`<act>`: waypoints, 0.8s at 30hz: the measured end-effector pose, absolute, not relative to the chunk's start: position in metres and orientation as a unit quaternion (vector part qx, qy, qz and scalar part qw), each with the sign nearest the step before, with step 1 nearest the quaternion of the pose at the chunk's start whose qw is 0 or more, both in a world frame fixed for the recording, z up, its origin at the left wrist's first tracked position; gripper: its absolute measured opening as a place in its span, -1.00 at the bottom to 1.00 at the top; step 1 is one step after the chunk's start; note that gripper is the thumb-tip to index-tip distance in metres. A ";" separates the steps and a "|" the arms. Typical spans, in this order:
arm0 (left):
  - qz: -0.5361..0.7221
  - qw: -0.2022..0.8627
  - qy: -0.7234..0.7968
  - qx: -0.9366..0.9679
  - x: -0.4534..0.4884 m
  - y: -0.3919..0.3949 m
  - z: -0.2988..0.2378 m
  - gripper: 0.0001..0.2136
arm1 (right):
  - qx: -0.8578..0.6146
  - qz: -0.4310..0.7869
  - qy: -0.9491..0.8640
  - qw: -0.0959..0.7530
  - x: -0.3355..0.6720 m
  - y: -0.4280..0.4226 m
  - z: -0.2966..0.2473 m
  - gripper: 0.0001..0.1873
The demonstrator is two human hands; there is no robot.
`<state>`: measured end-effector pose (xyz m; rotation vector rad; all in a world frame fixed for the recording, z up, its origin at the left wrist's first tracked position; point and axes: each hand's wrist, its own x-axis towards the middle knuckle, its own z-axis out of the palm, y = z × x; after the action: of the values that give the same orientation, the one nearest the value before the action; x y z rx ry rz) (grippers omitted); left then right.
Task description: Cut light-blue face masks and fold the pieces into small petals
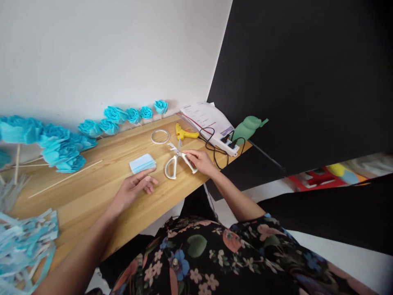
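Note:
My right hand (200, 160) rests on one white handle of a pair of scissors (175, 160) lying open on the wooden table (101, 184); its fingers are curled over the handle. My left hand (135, 189) lies flat on the table with fingers extended, just below a small stack of light-blue face masks (142, 163), and holds nothing.
A roll of clear tape (160, 136) and a yellow glue gun (183, 132) lie behind the scissors. A white power strip (225, 144) with black cables sits at the right edge, by papers (205, 115). Blue paper roses (61, 141) on sticks line the wall. Blue scraps (24, 246) pile at left.

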<state>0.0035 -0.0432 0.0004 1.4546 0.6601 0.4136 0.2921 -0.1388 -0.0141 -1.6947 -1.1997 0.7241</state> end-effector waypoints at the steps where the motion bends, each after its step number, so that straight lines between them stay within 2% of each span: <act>1: 0.186 0.675 0.293 0.651 0.004 -0.043 0.001 -0.42 | -0.684 0.298 -0.479 0.462 0.291 -0.138 -0.016 -0.61; 8: 0.225 0.652 0.297 0.661 0.004 -0.042 0.007 -0.52 | -0.666 0.299 -0.478 0.489 0.267 -0.131 -0.023 -0.63; 15: 0.294 0.631 0.306 0.649 0.001 -0.037 0.008 -0.54 | -0.688 0.249 -0.586 0.348 0.254 -0.133 -0.007 -0.64; 20: 0.398 0.595 0.332 0.614 -0.004 -0.027 0.002 -0.61 | -0.748 0.064 -0.623 0.220 0.259 -0.138 0.010 -0.64; 24: 0.477 0.542 0.360 0.591 -0.009 -0.013 -0.003 -0.62 | -0.713 0.038 -0.664 0.223 0.255 -0.127 0.020 -0.66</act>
<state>-0.0089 -0.0131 -0.0030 1.4029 0.8547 1.1329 0.2547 -0.1268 0.0200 -1.9671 -1.8332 0.1037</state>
